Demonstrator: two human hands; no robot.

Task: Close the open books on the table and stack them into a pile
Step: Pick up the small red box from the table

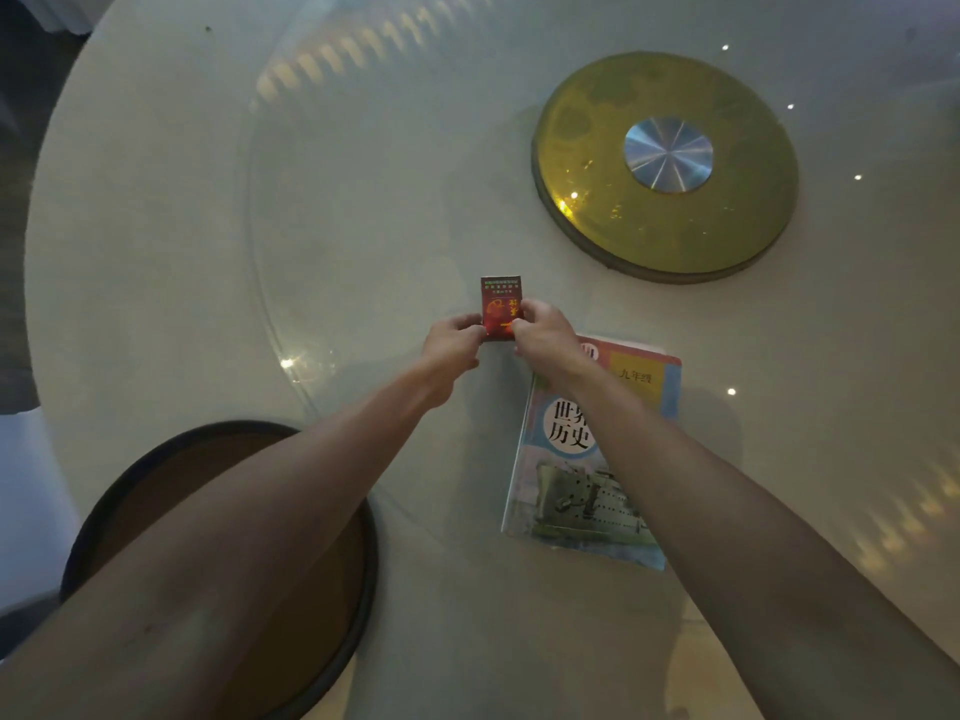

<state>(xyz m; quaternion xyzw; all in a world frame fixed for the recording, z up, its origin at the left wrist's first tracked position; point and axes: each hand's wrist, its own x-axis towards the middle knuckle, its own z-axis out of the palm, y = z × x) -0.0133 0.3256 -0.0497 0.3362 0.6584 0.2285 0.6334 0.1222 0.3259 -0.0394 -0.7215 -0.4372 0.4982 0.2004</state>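
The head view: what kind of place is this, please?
Probably a home or restaurant dining room. A large round table carries a glass turntable on a golden hub, and a round stool stands beside it. Both hands hold a small red book near a closed textbook.

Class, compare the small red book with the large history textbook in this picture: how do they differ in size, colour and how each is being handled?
The small red book looks far smaller than the history textbook. The red book's cover is dark red with gold print; the textbook's is pale blue with a ship picture. The left hand and right hand grip the red book by its sides, while the textbook lies flat on the table, untouched by either hand. Both are closed.
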